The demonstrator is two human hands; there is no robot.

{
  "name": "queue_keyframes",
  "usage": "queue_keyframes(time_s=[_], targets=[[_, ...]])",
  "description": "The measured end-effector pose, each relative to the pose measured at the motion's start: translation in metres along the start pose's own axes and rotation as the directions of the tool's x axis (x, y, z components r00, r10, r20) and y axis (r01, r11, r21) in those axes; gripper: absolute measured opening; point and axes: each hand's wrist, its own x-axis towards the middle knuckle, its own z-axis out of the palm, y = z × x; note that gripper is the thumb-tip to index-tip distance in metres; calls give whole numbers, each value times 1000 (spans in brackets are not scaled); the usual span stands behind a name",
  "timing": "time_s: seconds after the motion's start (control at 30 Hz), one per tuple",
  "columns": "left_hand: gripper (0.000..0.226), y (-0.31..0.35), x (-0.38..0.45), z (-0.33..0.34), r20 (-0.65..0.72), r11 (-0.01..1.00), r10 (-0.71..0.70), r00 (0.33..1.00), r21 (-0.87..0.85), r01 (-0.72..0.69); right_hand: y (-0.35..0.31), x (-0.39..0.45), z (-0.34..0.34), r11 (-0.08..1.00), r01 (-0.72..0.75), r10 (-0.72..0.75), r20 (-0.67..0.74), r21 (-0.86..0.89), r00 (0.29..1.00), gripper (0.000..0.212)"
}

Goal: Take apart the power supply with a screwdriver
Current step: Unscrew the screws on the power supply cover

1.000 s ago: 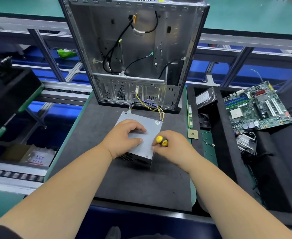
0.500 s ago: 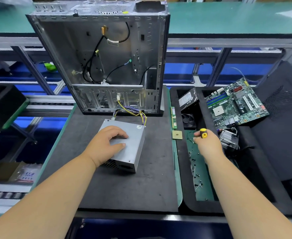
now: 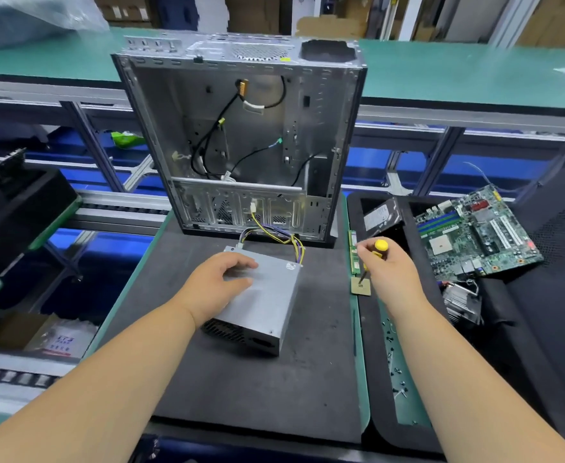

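Note:
A grey metal power supply [image 3: 267, 302] lies on the dark foam mat [image 3: 241, 389], its yellow and purple wires [image 3: 284, 240] running into the open computer case [image 3: 241, 142] behind it. My left hand [image 3: 217, 285] rests on the power supply's top, fingers spread and relaxed. My right hand [image 3: 388, 272] grips a screwdriver with a yellow handle [image 3: 380, 246] to the right of the mat. The screwdriver's tip points down at a small square chip [image 3: 361, 286].
A memory stick [image 3: 353, 252] lies by the mat's right edge. A black tray [image 3: 384, 379] at right holds loose screws [image 3: 394, 355], a motherboard [image 3: 474, 232], a hard drive [image 3: 379, 215] and a heatsink [image 3: 461, 302]. Conveyor rails run behind and at left.
My right hand took the screwdriver from the power supply's right corner out over the tray, then came partway back toward the chip. My left hand stayed on the power supply.

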Motion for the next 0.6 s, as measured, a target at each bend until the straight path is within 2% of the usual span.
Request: queue_keyframes(time_s=[0.13,0.27,0.33,0.4,0.47,0.53,0.6], targets=[[31,-12,18,-19,-135,986,8,991,165,14,-29,-1,22,982,99,-95,-32,158,995,12],[62,-25,38,-36,-43,985,-136,990,105,140,-55,-1,50,930,197,-195,-37,309,980,11],[70,-29,47,-40,39,985,-161,986,66,158,-66,0,67,908,240,-238,-49,344,970,14],[62,-32,56,-43,130,988,-140,982,81,130,-75,1,84,889,260,-261,-50,376,964,16],[40,-34,62,-44,205,991,-127,970,59,117,-82,0,102,879,255,-261,-40,403,964,15],[26,-36,64,-45,236,993,-120,964,20,119,-90,-3,119,855,214,-242,-2,472,970,14],[25,-38,63,-47,231,991,-117,966,-32,128,-99,-5,134,819,156,-218,48,552,975,17]])
